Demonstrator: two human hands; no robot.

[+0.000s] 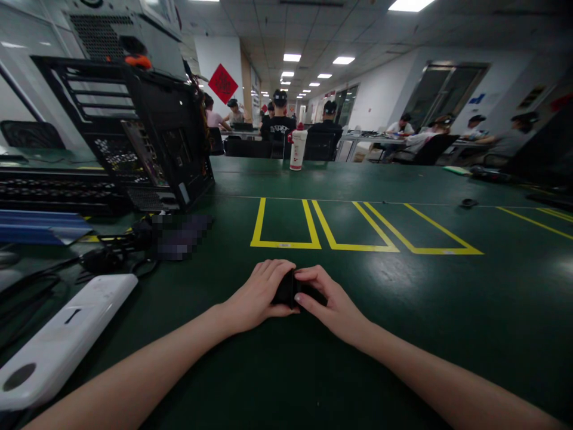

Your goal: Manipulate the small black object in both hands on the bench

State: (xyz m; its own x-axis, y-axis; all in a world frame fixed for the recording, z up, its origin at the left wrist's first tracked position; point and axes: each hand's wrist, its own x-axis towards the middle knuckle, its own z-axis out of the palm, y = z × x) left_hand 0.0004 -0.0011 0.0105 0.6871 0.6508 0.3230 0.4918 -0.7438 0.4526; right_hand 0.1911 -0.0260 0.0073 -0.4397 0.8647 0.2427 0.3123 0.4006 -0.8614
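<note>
Head view: my left fingers and right fingers grasp a small, black, blocky object from opposite sides, apparently for stability.

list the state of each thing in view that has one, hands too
Left hand: closed around the black object
Right hand: fingers against its right side
Black object: held, partly hidden
White cup: upright
Computer case: standing
White device: lying down
Ceiling lights: lit
</note>
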